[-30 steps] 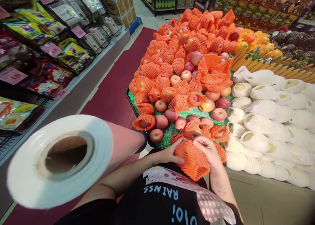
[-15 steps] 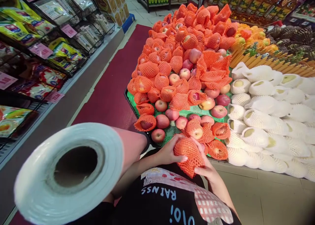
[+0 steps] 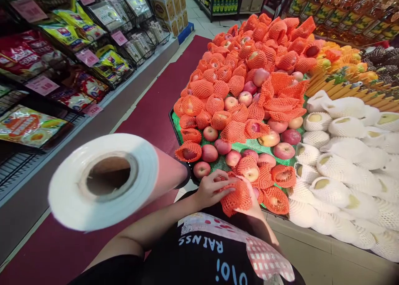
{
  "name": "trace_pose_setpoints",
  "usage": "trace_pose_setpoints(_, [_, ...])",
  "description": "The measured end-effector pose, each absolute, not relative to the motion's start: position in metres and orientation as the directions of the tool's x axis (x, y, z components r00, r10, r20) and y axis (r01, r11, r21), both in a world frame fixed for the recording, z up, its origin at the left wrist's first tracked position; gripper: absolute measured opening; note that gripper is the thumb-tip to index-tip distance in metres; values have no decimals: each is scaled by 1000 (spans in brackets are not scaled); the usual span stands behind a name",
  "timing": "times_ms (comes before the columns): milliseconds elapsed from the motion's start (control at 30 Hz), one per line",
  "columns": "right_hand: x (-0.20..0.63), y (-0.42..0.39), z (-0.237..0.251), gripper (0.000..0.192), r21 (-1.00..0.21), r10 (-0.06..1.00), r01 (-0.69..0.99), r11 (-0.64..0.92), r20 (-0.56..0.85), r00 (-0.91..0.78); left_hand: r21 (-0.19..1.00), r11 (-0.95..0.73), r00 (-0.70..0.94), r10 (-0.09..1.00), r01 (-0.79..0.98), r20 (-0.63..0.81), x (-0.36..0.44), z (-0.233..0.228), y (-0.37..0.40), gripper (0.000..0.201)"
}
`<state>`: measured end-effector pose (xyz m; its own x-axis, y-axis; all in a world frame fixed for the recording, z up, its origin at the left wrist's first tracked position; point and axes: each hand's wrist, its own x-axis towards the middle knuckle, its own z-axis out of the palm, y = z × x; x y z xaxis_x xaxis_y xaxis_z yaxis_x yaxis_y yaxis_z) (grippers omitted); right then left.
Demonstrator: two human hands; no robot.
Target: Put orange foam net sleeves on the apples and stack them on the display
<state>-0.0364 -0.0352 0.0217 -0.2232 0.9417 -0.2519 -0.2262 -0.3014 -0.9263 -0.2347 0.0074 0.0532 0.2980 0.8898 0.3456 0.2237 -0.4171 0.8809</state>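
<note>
Left hand [image 3: 208, 192] has slid from the flank of the orange net sleeve [image 3: 237, 197] up over its top since the earlier frame; right hand [image 3: 253, 198] is tucked farther behind it, and the whole view has swung a little too; I'm watching this remotely, and I'd read it as a re-grip, with the wrapping being worked on rather than put down. Left fingers lie bent across the mesh, but I can't see that thumb, so no clue whether they're really pinching; the right is wrapped round the far right side and looks to be holding it. So the sleeve sits between both palms, lifted just in front of the shirt [image 3: 202, 260]; long axis seems to run from beyond the grip back toward the wearer, ragged edge down and near; can't make out what's inside. Just beyond the grip there's a half-netted apple [image 3: 247, 168]; bare apple [image 3: 201, 169] beyond and left.
</note>
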Motion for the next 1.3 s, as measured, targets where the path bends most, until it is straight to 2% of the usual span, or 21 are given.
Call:
trace_pose_setpoints(67, [-29,-36,22,102,-925,933,-195,-325,-279,-228,963,-228,133,969,146,209,-222,52,10,32])
trace_pose_setpoints(133, [-21,-39,24,112,-907,916,-191,-375,-331,-227,999,-22,72,997,29,20,-207,47,15,37])
trace_pose_setpoints(200, [-13,-42,32,125,-891,911,-225,-394,-346,-222,991,126,148,982,-48,-118,-192,42,20,41])
trace_pose_setpoints(267, [-3,-42,43,133,-893,927,-269,-362,-313,-208,984,176,240,957,-25,-165,-180,39,22,42])
trace_pose_setpoints(333, [9,-41,55,137,-890,932,-294,-350,-299,-205,992,113,238,964,52,-122,-173,41,21,45])
trace_pose_setpoints(400, [24,-40,63,129,-887,924,-277,-370,-321,-210,995,-34,250,968,97,9,-168,48,18,53])
trace_pose_setpoints(467, [41,-41,62,109,-887,914,-244,-392,-345,-215,974,-211,397,903,80,163,-161,57,14,67])
trace_pose_setpoints(533, [57,-44,56,92,-879,910,-252,-404,-359,-208,937,-342,580,778,67,242,-151,64,10,91])
trace_pose_setpoints(567, [65,-47,51,89,-872,909,-271,-408,-361,-208,919,-384,631,734,82,250,-145,66,7,100])
trace_pose_setpoints(633, [78,-52,43,89,-857,906,-309,-413,-352,-235,893,-429,643,724,137,250,-132,65,2,103])
trace_pose_setpoints(767, [97,-52,41,92,-816,832,-296,-496,-348,-433,875,-437,467,830,207,304,-117,55,-9,97])
trace_pose_setpoints(900, [103,-39,52,94,-841,768,-219,-494,-305,-563,862,-357,71,932,359,357,-127,46,-9,96])
trace_pose_setpoints(1000, [106,-35,59,84,-871,734,-172,-460,-264,-626,869,-137,-283,912,476,298,-145,38,-1,92])
trace_pose_setpoints(1100, [113,-42,61,76,-860,671,-136,-492,-275,-689,839,162,-553,812,520,186,-161,26,7,94])
trace_pose_setpoints(1200, [121,-51,58,75,-811,601,-129,-570,-305,-739,742,330,-618,773,584,143,-169,15,9,95])
trace_pose_setpoints(1300, [128,-56,56,80,-753,575,-165,-637,-322,-752,586,339,-507,850,736,146,-168,7,11,86])
